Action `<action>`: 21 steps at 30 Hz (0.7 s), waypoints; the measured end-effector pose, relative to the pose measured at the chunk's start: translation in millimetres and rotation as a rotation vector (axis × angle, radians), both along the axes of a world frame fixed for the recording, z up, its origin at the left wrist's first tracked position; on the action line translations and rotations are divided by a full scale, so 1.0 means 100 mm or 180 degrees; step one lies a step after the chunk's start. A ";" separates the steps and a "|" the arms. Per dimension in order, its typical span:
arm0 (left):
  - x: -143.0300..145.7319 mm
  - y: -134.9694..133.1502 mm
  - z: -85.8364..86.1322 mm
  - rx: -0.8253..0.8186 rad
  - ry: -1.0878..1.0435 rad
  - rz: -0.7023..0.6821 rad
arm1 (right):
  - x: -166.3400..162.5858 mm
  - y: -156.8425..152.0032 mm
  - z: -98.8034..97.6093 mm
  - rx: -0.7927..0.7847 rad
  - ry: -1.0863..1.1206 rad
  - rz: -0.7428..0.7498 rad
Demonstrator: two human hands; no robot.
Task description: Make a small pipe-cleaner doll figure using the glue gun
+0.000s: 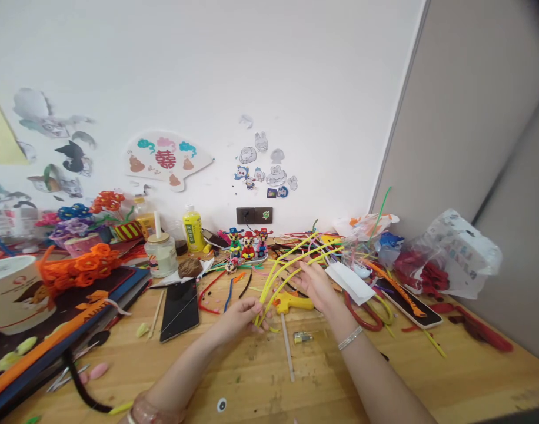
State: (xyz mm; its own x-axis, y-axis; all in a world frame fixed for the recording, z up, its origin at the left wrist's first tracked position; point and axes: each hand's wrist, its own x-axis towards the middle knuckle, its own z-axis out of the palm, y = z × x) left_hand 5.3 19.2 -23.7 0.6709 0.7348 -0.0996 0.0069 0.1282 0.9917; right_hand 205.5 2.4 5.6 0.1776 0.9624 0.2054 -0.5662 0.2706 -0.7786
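Several long yellow pipe cleaners (276,272) fan out and arch to the right above the table. My left hand (240,318) is closed in a pinch on their gathered lower ends. Further along, the bent fingers of my right hand (316,282) hold the stems near the middle, partly hidden behind them. Under the hands lies a yellow glue gun (293,303), with a whitish glue stick (288,350) pointing toward me. A small yellow-labelled piece (303,337) sits to the right of that stick.
A black phone (180,310) and candle jar (160,256) are at left, near a paper cup (17,294). Small figurines (248,244) stand by the wall. Loose pipe cleaners, white paper (349,282), another phone (411,303) and a plastic bag (466,253) crowd the right.
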 end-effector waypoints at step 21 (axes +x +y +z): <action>-0.03 -0.01 -0.05 -0.0432 0.0285 -0.0113 | 0.01 0.07 -0.08 0.0064 -0.0297 -0.0606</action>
State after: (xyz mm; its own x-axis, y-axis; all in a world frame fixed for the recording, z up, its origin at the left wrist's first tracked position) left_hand 2.7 18.4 -28.2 0.6801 0.6866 -0.2570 0.1014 0.2591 0.9605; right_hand 206.9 9.6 -1.9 0.3351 0.9089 0.2483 -0.4291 0.3819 -0.8186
